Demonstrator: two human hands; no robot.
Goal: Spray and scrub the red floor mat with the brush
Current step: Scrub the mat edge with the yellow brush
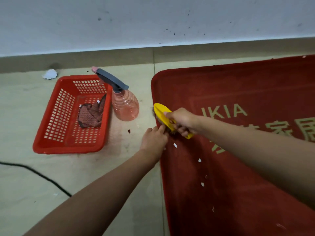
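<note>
The red floor mat (238, 92) with pale lettering covers the right half of the floor. Small white scraps lie scattered on its left part. My right hand (183, 120) grips the handle of a yellow scrub brush (162, 113), whose bristles sit at the mat's left edge. My left hand (153, 139) is at that same edge just below the brush, its fingertips touching the bristles. A pink spray bottle (125, 105) with a grey trigger head stands upright on the floor left of the mat, with neither hand on it.
A red plastic basket (51, 142) holding a brownish cloth (91, 114) sits left of the bottle. A black cable (39, 174) crosses the floor at lower left. A white paper scrap (50, 74) lies by the wall's baseboard behind.
</note>
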